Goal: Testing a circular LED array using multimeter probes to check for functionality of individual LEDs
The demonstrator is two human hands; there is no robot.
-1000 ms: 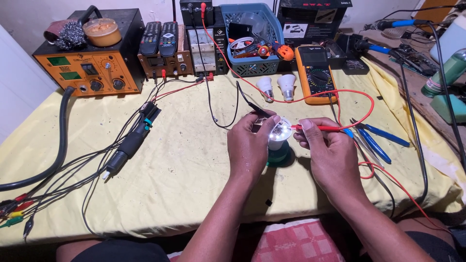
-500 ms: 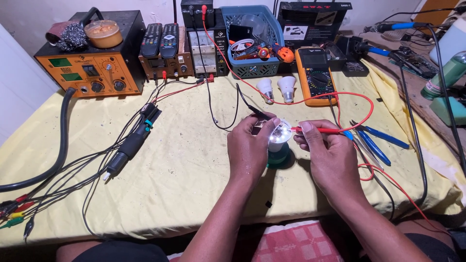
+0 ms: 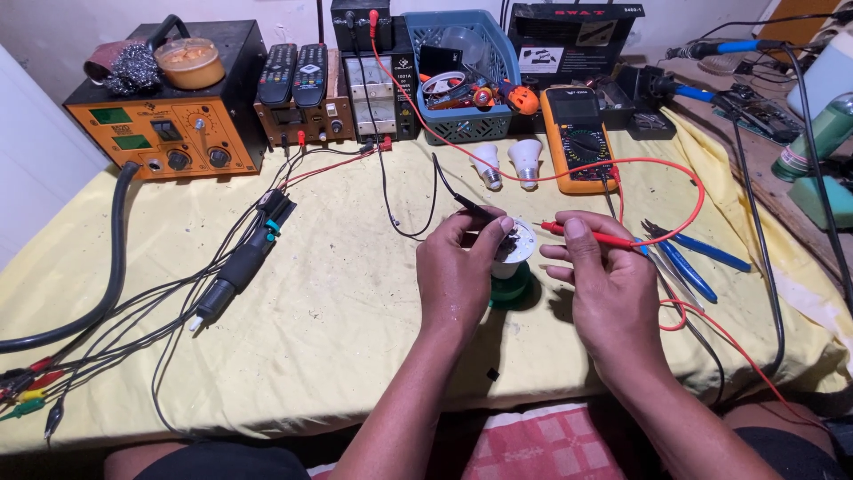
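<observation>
1. Probes are held one per hand: the black probe (image 3: 475, 210) is pinched in the left hand (image 3: 462, 276), the red probe (image 3: 593, 236) in the right hand (image 3: 604, 284), so that both tips meet the bulb's open top.
2. The opened bulb (image 3: 517, 249) stands upright on a green base (image 3: 514, 289) on the bench (image 3: 355, 311), between the hands.
3. The orange multimeter (image 3: 575, 133) lies behind, dial up, within view.
4. A black box with a white label (image 3: 569, 40) stands at the rear.

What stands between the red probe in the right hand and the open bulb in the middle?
Nothing visible. The red probe in the right hand points at the open bulb with only bare air between; the left hand is on the bulb's other side.
</observation>
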